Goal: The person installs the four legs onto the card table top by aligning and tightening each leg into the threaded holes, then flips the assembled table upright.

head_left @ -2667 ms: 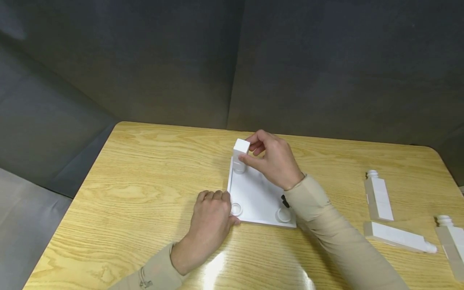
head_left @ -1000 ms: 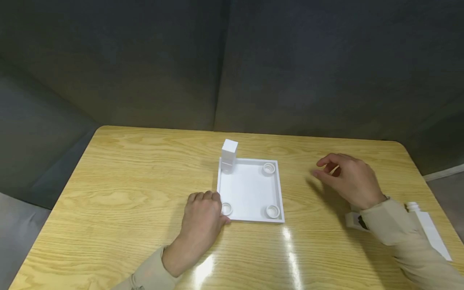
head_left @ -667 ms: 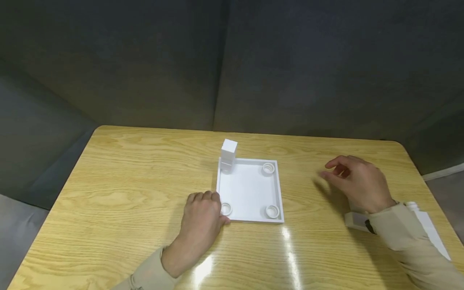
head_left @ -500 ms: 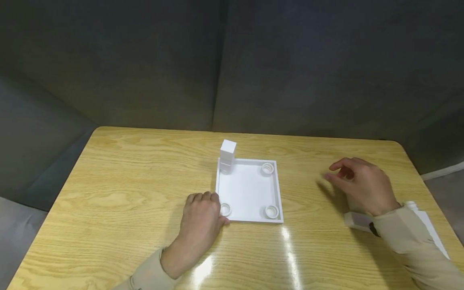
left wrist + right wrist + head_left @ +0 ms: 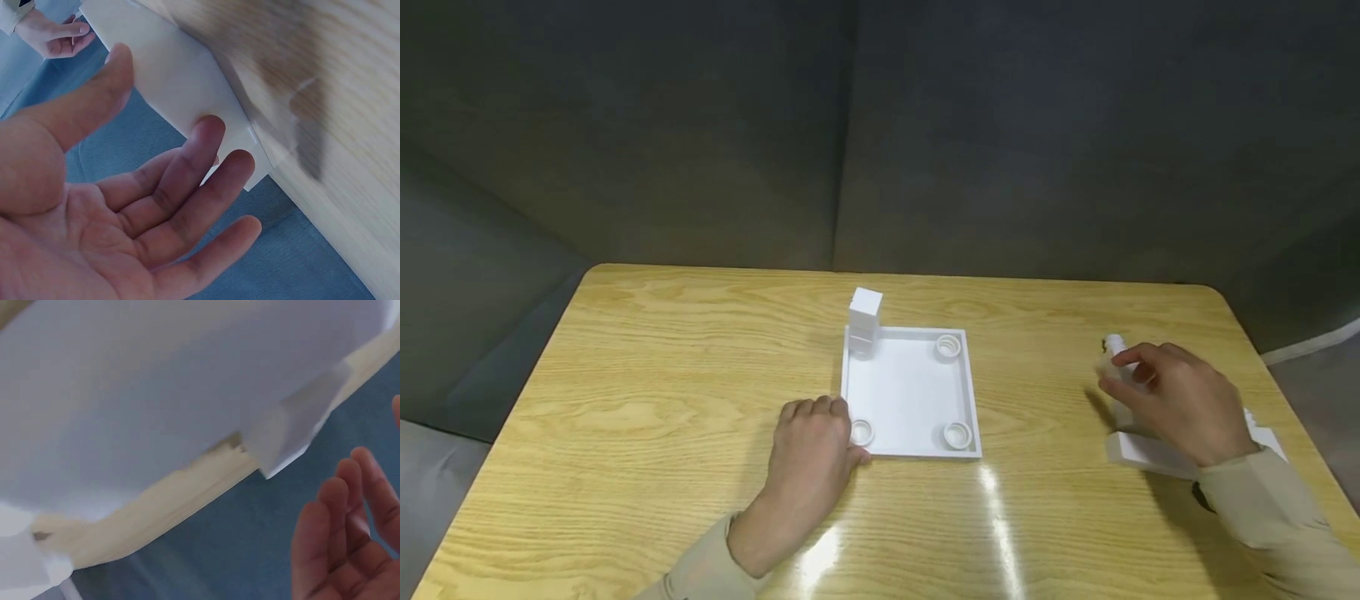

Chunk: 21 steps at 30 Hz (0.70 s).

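Note:
A square white panel (image 5: 910,392) with a raised rim lies on the table, round threaded sockets (image 5: 957,435) in its corners. In its far left corner stands a square white post (image 5: 865,317), upright and untouched. My left hand (image 5: 812,450) rests against the near left corner; the left wrist view shows relaxed, spread fingers (image 5: 206,134) at the panel's side. Over the loose white posts at the right hovers my right hand (image 5: 1195,404), fingers bent, thumb apart, nothing visibly gripped. It partly hides the far post (image 5: 1116,343) and the near post (image 5: 1150,454).
A third loose post (image 5: 1270,442) lies farther right, mostly behind the right sleeve. Dark fabric panels (image 5: 1000,150) rise behind the wooden table (image 5: 685,358). In the right wrist view a large white post (image 5: 156,406) fills the foreground, blurred.
My right hand has let go of the upright post and moved right to the loose posts, lately a little farther right. The left hand stays at the panel's corner. The head view has shifted.

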Tool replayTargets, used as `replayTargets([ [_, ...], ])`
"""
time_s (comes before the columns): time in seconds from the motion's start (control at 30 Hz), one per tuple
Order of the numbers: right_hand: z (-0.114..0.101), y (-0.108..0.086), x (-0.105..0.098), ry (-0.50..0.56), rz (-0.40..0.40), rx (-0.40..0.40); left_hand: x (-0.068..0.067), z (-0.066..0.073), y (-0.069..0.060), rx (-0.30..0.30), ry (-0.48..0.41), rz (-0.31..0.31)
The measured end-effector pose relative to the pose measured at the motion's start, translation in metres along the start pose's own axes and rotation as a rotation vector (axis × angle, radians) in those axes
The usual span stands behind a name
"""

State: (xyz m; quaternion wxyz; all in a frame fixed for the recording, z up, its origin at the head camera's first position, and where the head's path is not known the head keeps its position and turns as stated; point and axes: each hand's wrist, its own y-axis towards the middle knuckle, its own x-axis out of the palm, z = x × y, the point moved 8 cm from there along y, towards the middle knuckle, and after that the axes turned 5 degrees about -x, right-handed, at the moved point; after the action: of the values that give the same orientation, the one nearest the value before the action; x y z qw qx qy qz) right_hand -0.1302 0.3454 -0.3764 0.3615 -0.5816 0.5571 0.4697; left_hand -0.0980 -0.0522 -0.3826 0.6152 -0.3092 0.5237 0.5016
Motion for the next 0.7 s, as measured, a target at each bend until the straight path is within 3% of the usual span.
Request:
replayTargets([
  [0.37,0.031,-0.016,0.008,-0.061,-0.127,0.150,-0.001,0.000,0.000,-0.004,0.028,0.013],
  [0.7,0.041,-0.023,0.013,-0.068,-0.227,0.211,0.000,0.000,0.000,-0.006,0.019,0.013],
])
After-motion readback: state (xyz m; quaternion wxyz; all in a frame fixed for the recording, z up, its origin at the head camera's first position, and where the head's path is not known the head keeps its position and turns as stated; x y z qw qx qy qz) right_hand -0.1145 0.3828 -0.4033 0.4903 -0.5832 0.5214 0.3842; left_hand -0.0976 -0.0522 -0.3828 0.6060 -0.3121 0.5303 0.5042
